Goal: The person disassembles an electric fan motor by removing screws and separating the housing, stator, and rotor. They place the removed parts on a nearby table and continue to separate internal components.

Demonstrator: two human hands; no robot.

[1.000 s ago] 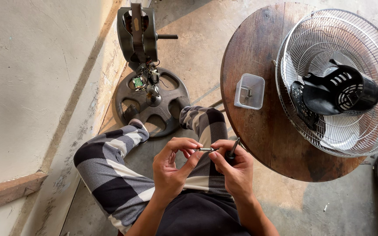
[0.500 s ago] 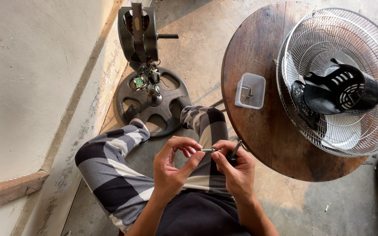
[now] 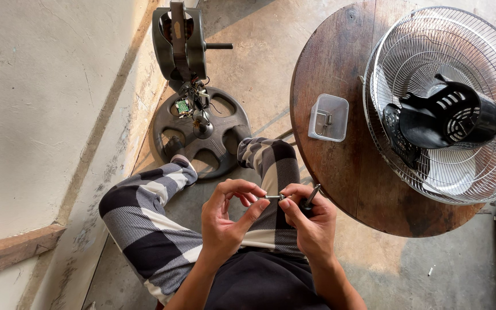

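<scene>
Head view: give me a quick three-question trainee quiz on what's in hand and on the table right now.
1. True or false: the left hand and right hand pinch a small metal bolt between their fingertips.
2. Where does the clear plastic container sit? A) on the floor B) on the round wooden table C) inside the wire fan guard
3. Fill in: the black motor cover lies inside the wire fan ____.

Key: 1 true; 2 B; 3 guard.
</scene>
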